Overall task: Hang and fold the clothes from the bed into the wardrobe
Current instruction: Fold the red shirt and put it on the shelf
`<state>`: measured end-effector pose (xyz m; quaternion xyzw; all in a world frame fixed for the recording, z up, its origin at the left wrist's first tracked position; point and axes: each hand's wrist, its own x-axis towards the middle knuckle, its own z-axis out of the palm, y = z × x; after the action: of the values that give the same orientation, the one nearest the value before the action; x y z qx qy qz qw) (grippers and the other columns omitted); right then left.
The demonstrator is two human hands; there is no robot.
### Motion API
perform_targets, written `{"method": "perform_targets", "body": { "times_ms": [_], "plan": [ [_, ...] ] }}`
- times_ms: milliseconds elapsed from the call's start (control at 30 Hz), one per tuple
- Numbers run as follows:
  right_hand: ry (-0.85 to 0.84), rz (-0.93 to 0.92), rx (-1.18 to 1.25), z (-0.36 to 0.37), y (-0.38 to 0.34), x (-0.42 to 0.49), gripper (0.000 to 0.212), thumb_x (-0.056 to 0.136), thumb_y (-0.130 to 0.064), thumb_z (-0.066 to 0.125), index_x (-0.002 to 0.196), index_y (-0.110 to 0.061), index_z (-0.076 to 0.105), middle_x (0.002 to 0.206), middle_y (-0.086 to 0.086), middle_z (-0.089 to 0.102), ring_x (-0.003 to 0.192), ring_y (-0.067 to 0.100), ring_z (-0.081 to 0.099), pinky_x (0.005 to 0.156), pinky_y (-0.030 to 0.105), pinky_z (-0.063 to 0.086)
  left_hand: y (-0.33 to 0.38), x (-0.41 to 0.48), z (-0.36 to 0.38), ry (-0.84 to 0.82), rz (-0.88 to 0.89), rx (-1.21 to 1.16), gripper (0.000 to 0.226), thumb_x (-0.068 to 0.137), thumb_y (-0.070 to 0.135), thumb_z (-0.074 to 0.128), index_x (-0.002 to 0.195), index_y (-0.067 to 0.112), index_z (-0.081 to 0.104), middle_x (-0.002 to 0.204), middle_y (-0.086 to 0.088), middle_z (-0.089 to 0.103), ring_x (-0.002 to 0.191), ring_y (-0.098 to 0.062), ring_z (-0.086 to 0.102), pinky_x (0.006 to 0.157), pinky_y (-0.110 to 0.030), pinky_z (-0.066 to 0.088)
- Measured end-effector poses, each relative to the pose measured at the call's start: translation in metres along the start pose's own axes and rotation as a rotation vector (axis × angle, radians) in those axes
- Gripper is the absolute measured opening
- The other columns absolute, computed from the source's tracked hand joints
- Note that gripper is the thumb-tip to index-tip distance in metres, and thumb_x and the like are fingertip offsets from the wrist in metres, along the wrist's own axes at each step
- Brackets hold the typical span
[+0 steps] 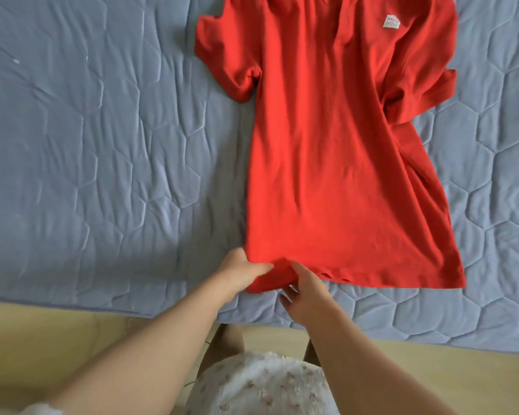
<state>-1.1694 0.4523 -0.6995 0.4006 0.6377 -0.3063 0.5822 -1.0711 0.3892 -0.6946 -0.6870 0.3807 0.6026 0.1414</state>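
The red polo shirt [336, 163] lies front up on the bed [87, 145], over the bed's right half. Its collar points to the bed's far side and its hem [387, 278] lies just short of the bed's near edge.

Both hands meet at the hem corner that faces the bed's wide bare left stretch. The left hand [241, 272] has that corner in its grip, fingers curled into the cloth. The right hand [307, 295] is just beside it, thumb on top of the hem and fingers under it. This reads as a pinch, though the fingers are blurred.

The step in hand looks like laying the shirt out flat before folding. The body is fairly smooth, but both sleeves are bunched, and the one toward the bed's right end [417, 94] is crumpled partly under the side seam.

To do this well:
- Slide the right grip along the hem toward the bed's right end, until each hand has one corner.
- Draw the hem gently toward the bed's near edge to take out the slack – no hard tug, or the whole shirt will slip over the quilted cover.
- Flatten the sleeves before any fold, because creases trapped now will set into the folded stack.
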Motion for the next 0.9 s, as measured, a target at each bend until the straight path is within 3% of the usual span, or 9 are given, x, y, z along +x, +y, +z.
{"method": "perform_targets", "body": {
  "times_ms": [167, 267, 333, 400, 533, 633, 700, 767, 900],
  "plan": [
    [0.076, -0.022, 0.382, 0.015, 0.012, -0.017, 0.037, 0.098, -0.017, 0.048, 0.133, -0.006, 0.044, 0.13, 0.016, 0.053, 0.121, 0.033, 0.05, 0.088, 0.042, 0.045, -0.005, -0.006, -0.019, -0.158, -0.048, -0.414, 0.022, 0.079, 0.003, 0.07, 0.1, 0.0, 0.064, 0.078, -0.003, 0.07, 0.068, -0.013, 0.066, 0.062, -0.022, 0.053],
    [0.098, -0.054, 0.408, 0.015, 0.01, -0.022, 0.037, 0.099, -0.018, 0.045, 0.134, -0.007, 0.043, 0.124, 0.013, 0.057, 0.113, 0.03, 0.055, 0.079, 0.037, 0.047, 0.01, -0.009, -0.021, -0.233, -0.075, -0.729, 0.015, 0.081, 0.001, 0.064, 0.093, 0.009, 0.059, 0.084, -0.008, 0.068, 0.065, -0.014, 0.067, 0.056, -0.023, 0.055],
    [0.112, -0.09, 0.401, 0.008, 0.003, -0.02, 0.036, 0.099, -0.018, 0.045, 0.134, -0.009, 0.044, 0.098, 0.008, 0.059, 0.086, 0.023, 0.057, 0.074, 0.035, 0.046, 0.016, -0.006, -0.023, -0.161, -0.052, -0.785, 0.021, 0.079, -0.001, 0.065, 0.091, 0.013, 0.056, 0.087, -0.009, 0.066, 0.066, -0.016, 0.066, 0.06, -0.027, 0.054],
    [0.158, -0.104, 0.361, 0.004, -0.003, -0.017, 0.032, 0.098, -0.018, 0.046, 0.13, -0.009, 0.046, 0.084, 0.006, 0.051, 0.072, 0.019, 0.049, 0.079, 0.034, 0.045, 0.009, -0.001, -0.03, 0.028, 0.011, -0.749, 0.033, 0.074, -0.005, 0.069, 0.097, 0.016, 0.056, 0.094, -0.008, 0.065, 0.074, -0.019, 0.063, 0.07, -0.032, 0.051],
    [0.204, -0.044, 0.136, -0.004, 0.003, -0.014, 0.012, 0.097, -0.012, 0.044, 0.108, -0.014, 0.048, 0.098, 0.011, 0.051, 0.072, 0.021, 0.049, 0.072, 0.031, 0.043, -0.024, 0.001, -0.043, 0.403, 0.05, -0.325, 0.042, 0.074, 0.003, 0.074, 0.11, 0.017, 0.056, 0.104, -0.007, 0.064, 0.088, -0.022, 0.06, 0.082, -0.034, 0.05],
    [0.313, 0.004, 0.233, -0.01, -0.002, -0.01, 0.014, 0.098, -0.008, 0.037, 0.105, -0.001, 0.047, 0.114, 0.023, 0.05, 0.08, 0.029, 0.047, 0.058, 0.01, 0.033, -0.031, 0.008, -0.05, 0.346, -0.009, -0.061, 0.048, 0.079, 0.004, 0.069, 0.123, 0.008, 0.051, 0.101, -0.007, 0.061, 0.09, -0.022, 0.055, 0.079, -0.028, 0.043],
    [0.381, -0.19, -0.026, -0.009, -0.004, -0.015, 0.028, 0.093, -0.009, 0.047, 0.118, 0.002, 0.047, 0.108, 0.02, 0.05, 0.091, 0.029, 0.048, 0.071, 0.018, 0.038, -0.024, 0.014, -0.053, 0.292, -0.082, 0.075, 0.054, 0.079, 0.006, 0.069, 0.128, 0.006, 0.047, 0.104, -0.009, 0.059, 0.101, -0.027, 0.056, 0.086, -0.03, 0.042],
    [0.45, -0.368, -0.281, 0.001, -0.016, -0.018, 0.021, 0.086, -0.011, 0.052, 0.105, -0.006, 0.046, 0.1, 0.014, 0.05, 0.087, 0.026, 0.048, 0.082, 0.034, 0.043, -0.012, 0.021, -0.056, 0.326, -0.087, 0.125, 0.055, 0.082, 0.013, 0.068, 0.131, 0.006, 0.045, 0.121, -0.013, 0.056, 0.114, -0.028, 0.053, 0.093, -0.029, 0.038],
    [0.307, -0.528, -0.537, 0.034, -0.048, -0.017, 0.015, 0.085, -0.011, 0.049, 0.1, -0.012, 0.047, 0.095, 0.009, 0.052, 0.084, 0.023, 0.048, 0.074, 0.031, 0.038, 0.029, 0.044, -0.063, 0.342, 0.005, -0.06, 0.048, 0.089, 0.023, 0.06, 0.131, 0.006, 0.046, 0.131, -0.014, 0.052, 0.118, -0.027, 0.051, 0.096, -0.03, 0.038]
  ]
}}
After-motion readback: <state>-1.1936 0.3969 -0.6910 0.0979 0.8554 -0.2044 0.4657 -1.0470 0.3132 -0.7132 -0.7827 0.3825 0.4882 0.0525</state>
